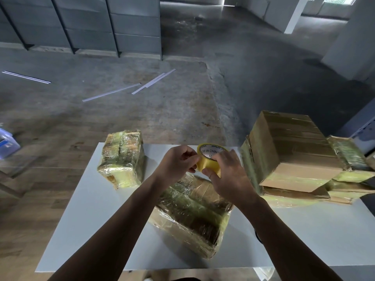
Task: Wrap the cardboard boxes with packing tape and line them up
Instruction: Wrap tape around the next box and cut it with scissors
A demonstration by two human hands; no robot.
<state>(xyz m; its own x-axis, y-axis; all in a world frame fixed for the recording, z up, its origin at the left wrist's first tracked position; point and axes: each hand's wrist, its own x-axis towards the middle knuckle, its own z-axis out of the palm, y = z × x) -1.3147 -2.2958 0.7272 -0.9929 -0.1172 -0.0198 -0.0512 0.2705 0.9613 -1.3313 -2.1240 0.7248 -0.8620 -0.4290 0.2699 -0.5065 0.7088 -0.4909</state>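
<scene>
A yellow roll of packing tape (207, 161) is held above the white table (85, 216). My right hand (225, 175) grips the roll from the right, fingers curled over its rim and thumb underneath. My left hand (178, 162) pinches at the roll's left edge with thumb and fingertips. Under my hands lies a flat cardboard box (194, 216) wrapped in glossy tape. A smaller tape-wrapped box (121, 159) stands at the table's far left.
A large cardboard box (290, 151) sits on a pile of flattened, taped cardboard (345, 179) at the table's right. Beyond the table is a concrete floor with loose white strips (142, 87) and grey cabinets (85, 23) along the far wall.
</scene>
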